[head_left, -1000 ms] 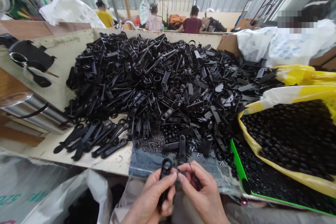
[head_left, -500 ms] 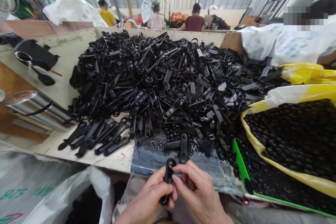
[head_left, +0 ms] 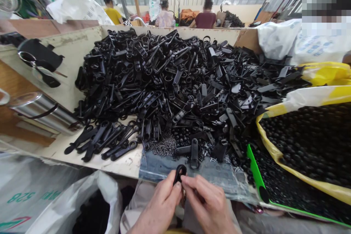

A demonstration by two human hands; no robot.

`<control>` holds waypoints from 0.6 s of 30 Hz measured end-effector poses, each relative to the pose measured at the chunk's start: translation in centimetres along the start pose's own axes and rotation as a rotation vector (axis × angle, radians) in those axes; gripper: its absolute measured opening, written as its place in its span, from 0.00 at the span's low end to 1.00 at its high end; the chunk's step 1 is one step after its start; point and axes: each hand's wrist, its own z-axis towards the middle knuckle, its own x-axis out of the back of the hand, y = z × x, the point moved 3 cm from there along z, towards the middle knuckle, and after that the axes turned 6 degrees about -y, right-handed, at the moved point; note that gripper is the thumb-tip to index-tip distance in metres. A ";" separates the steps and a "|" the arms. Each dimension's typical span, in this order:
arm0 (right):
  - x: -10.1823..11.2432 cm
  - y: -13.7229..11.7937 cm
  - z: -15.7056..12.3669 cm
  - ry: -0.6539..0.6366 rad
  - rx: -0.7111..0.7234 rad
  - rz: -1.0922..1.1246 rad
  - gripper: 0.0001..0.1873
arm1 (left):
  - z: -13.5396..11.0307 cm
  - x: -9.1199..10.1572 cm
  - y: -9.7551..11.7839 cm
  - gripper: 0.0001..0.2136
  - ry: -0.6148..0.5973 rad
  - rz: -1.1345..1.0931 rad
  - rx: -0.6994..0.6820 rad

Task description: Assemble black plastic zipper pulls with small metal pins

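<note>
My left hand (head_left: 159, 208) grips a black plastic lever part (head_left: 179, 172) with a ring at its top, held upright at the table's near edge. My right hand (head_left: 208, 204) pinches against the same part from the right, thumb and forefinger pressed to it just below the ring. A big heap of the same black lever parts (head_left: 170, 84) fills the table beyond. Just past my hands, on a strip of blue denim (head_left: 156, 166), lie two loose lever parts (head_left: 192, 150), a small pile of metal springs (head_left: 163, 148) and some black beads.
A yellow bag of black round beads (head_left: 309, 142) sits at right over a green tray (head_left: 253, 168). A steel flask (head_left: 38, 111) lies at left. A white plastic bag (head_left: 90, 204) hangs open below the table. Three people sit at the far wall; another person is at the right.
The black part and both hands have drawn lower and closer to me. My right fingers have closed onto the part from a small gap beside it.
</note>
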 end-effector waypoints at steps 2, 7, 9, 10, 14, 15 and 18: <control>0.1 -0.2 -0.1 0.003 0.055 -0.077 0.10 | 0.0 0.2 0.2 0.27 -0.056 0.145 -0.003; 0.2 -0.2 -0.2 0.011 0.113 -0.208 0.11 | 0.2 0.2 0.7 0.26 -0.022 0.291 -0.082; 0.2 -0.3 -0.2 -0.033 0.102 -0.241 0.13 | 0.4 0.1 0.3 0.26 -0.014 0.277 -0.088; 0.2 -0.4 -0.2 -0.072 0.091 -0.255 0.14 | 0.5 0.1 0.0 0.27 -0.017 0.250 -0.073; 1.1 -0.6 -0.7 -0.196 0.023 -0.330 0.20 | 1.0 0.1 -1.3 0.29 -0.022 0.090 -0.038; 1.4 -0.5 -0.9 -0.208 0.005 -0.338 0.21 | 1.1 0.0 -1.5 0.30 -0.019 0.053 -0.030; 1.9 0.2 -1.6 -0.249 -0.033 -0.301 0.27 | 1.2 -0.3 -2.1 0.32 0.002 -0.044 0.002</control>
